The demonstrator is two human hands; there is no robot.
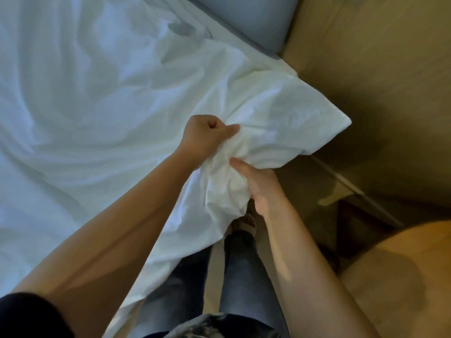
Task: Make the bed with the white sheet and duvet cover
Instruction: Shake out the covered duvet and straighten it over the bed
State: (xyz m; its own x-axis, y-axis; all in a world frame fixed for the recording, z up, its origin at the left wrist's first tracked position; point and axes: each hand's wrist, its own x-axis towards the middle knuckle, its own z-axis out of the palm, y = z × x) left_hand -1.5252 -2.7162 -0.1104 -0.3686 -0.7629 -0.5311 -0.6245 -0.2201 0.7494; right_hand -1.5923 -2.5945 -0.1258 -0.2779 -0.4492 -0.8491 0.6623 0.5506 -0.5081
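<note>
**Condition.** The white, creased cloth duvet cover (97, 106) is spread loosely across the bed. Its filled, pointed corner (305, 118) projects beyond the mattress edge, above the brown floor (378, 69). A separate white sheet cannot be told apart from the cover in this view.

**Hands.** The left hand (207, 136) is closed into a fist on a gather of the cover just inboard of the corner. The right hand (260, 186) is clamped on the bunched cloth just below it. The hands are set close together, and only the gathered fabric is seen between them.

**Probable faults.**
- Both grips are taken on a single bunch. If the cover is pulled or shaken from here, the load is likely to be carried by one small area, and the folds across the bed may be deepened, not flattened.
- The filling may be dragged out of the corner if only the outer cloth is held; which layers are gripped cannot be determined.
- The overhanging corner and the hanging edge beside the sandalled foot (244, 223) may be dropped to the floor or trodden on if either grip is slackened.
- The cover may be drawn askew towards this side, since no hold is seen on the far edges.
</note>
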